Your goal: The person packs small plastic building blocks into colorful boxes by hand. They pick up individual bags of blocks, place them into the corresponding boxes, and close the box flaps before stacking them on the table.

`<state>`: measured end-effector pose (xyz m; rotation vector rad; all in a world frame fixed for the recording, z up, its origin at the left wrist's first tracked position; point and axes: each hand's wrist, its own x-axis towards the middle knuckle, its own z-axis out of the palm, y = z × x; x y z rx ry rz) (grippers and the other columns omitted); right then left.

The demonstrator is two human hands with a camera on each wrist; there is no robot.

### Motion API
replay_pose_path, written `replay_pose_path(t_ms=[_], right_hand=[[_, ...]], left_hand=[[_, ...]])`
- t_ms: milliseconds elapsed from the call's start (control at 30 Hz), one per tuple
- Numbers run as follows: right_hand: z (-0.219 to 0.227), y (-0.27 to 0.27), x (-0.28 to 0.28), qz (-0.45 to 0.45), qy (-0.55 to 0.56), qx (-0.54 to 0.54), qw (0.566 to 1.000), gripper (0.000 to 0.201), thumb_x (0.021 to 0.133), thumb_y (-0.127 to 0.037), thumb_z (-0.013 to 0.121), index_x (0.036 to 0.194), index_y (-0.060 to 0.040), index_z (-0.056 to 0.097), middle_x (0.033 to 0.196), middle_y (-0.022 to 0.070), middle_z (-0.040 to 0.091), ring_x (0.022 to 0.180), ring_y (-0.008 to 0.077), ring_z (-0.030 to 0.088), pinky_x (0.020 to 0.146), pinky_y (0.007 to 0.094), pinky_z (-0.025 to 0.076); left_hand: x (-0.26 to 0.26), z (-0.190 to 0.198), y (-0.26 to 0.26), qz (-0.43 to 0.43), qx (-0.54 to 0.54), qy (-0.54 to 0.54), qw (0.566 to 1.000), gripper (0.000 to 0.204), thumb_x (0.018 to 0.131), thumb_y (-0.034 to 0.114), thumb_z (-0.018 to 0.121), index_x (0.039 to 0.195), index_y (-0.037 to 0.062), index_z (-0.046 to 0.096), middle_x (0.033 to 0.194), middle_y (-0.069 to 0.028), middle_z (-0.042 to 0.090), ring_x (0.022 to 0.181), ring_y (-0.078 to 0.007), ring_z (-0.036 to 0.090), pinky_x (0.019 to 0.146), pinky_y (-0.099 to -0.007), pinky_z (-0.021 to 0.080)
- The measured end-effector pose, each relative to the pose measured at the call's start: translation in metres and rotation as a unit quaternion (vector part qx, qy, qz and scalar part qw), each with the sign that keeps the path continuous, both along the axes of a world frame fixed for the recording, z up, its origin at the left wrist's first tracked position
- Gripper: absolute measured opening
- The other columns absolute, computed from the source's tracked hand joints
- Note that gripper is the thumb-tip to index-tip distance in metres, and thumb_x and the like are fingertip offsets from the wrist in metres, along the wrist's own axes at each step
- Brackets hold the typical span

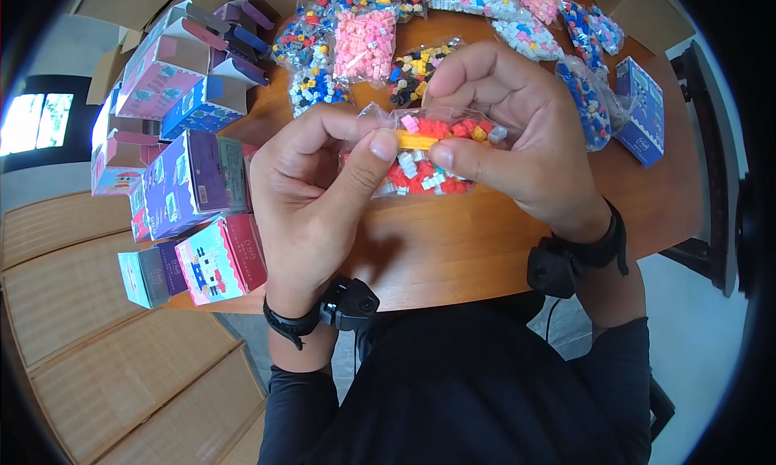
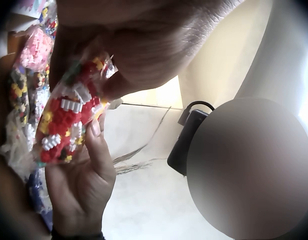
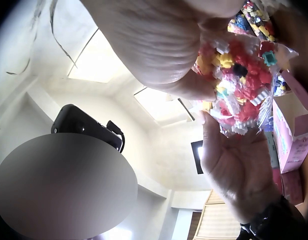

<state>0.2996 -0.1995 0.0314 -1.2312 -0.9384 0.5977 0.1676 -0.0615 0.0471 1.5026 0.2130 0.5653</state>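
Both hands hold up a clear plastic bag of small red, white and yellow bricks (image 1: 428, 177) above the table. The left hand (image 1: 311, 198) pinches the bag's left side, thumb on a yellow strip (image 1: 415, 140) lying across it. From the right, the right hand (image 1: 525, 142) pinches the strip's other end between thumb and fingers. In the left wrist view the bag (image 2: 69, 120) hangs between the two hands, red and white pieces facing the camera. The right wrist view shows the bag (image 3: 244, 85) from its other side, with a black piece among the red ones.
Bags of bricks (image 1: 365, 45) lie along the back of the wooden table (image 1: 453, 247). Opened pink and blue boxes (image 1: 166, 73) and closed boxes (image 1: 220, 259) stack at the left. A blue box (image 1: 640, 113) stands at the right beside another bag (image 1: 584, 101).
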Motion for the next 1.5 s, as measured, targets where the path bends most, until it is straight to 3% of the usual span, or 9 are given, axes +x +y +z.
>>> replay_pose_path(t_ms=[167,467,767,933,1133,1233,1367,1500], right_hand=[[0.004,-0.004,-0.002,-0.029,-0.004,-0.021,0.999,0.041,0.073,0.005,0.071,0.107,-0.0009,0.049,0.089,0.0063,0.066,0.088,0.0084,0.061,0.077,0.0218,0.048],[-0.004,-0.003,0.002,-0.046,-0.104,0.038,0.993,0.044,0.071,0.009,0.071,0.108,0.0002,0.049,0.09,0.0051,0.063,0.09,0.0092,0.06,0.082,0.0229,0.047],[-0.007,-0.003,0.004,-0.038,-0.13,0.075,0.988,0.043,0.073,0.007,0.07,0.109,0.0006,0.048,0.095,0.0069,0.062,0.094,0.0116,0.06,0.085,0.0254,0.047],[0.003,-0.002,0.006,-0.055,-0.183,0.071,0.979,0.032,0.077,0.004,0.069,0.102,-0.0007,0.051,0.09,0.006,0.064,0.083,0.0073,0.06,0.076,0.0195,0.046],[-0.01,-0.001,0.01,0.029,-0.024,0.069,0.997,0.036,0.078,0.005,0.068,0.107,0.0001,0.048,0.09,0.0063,0.063,0.087,0.0069,0.059,0.077,0.0199,0.046],[0.004,-0.003,0.002,0.033,0.06,0.012,0.998,0.028,0.083,-0.003,0.065,0.106,0.0007,0.049,0.089,0.0066,0.063,0.085,0.008,0.059,0.075,0.0201,0.046],[0.004,-0.002,0.004,0.034,0.025,-0.009,0.999,0.04,0.077,0.001,0.069,0.11,-0.0005,0.048,0.098,0.0083,0.063,0.096,0.0124,0.06,0.087,0.0262,0.045],[0.003,-0.002,0.001,0.036,0.039,-0.023,0.998,0.037,0.079,-0.005,0.068,0.11,-0.0022,0.048,0.1,0.0092,0.064,0.098,0.0125,0.059,0.088,0.0261,0.044]], left_hand=[[0.002,-0.004,-0.004,0.008,0.009,-0.006,1.0,0.007,0.087,0.003,0.064,0.09,-0.0036,0.063,0.086,-0.0051,0.064,0.077,-0.0064,0.056,0.071,-0.021,0.045],[0.004,-0.01,-0.013,0.04,0.004,-0.024,0.999,0.008,0.088,0.004,0.063,0.089,-0.0034,0.061,0.088,-0.0074,0.064,0.075,-0.007,0.057,0.066,-0.0206,0.047],[0.003,-0.012,-0.013,0.053,0.027,-0.022,0.998,0.008,0.088,0.003,0.063,0.088,-0.0033,0.06,0.089,-0.0066,0.064,0.078,-0.0073,0.055,0.071,-0.021,0.044],[0.005,-0.015,-0.012,0.042,0.043,-0.058,0.996,0.007,0.088,0.003,0.064,0.089,-0.0029,0.06,0.089,-0.0064,0.064,0.079,-0.0072,0.055,0.072,-0.0209,0.044],[0.003,-0.009,-0.011,0.02,-0.03,-0.034,0.999,0.007,0.088,0.004,0.064,0.089,-0.0017,0.061,0.087,-0.0042,0.064,0.077,-0.0052,0.055,0.07,-0.0194,0.044],[0.0,-0.005,-0.008,0.014,-0.056,-0.033,0.998,0.008,0.088,0.006,0.065,0.09,-0.0015,0.062,0.084,-0.0023,0.064,0.074,-0.004,0.054,0.068,-0.0184,0.043],[0.0,-0.002,-0.008,0.045,-0.056,-0.018,0.997,0.012,0.089,0.011,0.065,0.09,-0.0016,0.064,0.08,-0.0006,0.063,0.072,-0.0032,0.053,0.066,-0.0172,0.042],[-0.001,-0.002,-0.006,0.038,-0.051,-0.015,0.998,0.015,0.09,0.013,0.064,0.089,-0.0027,0.065,0.078,-0.0005,0.063,0.072,-0.003,0.053,0.066,-0.0166,0.041]])
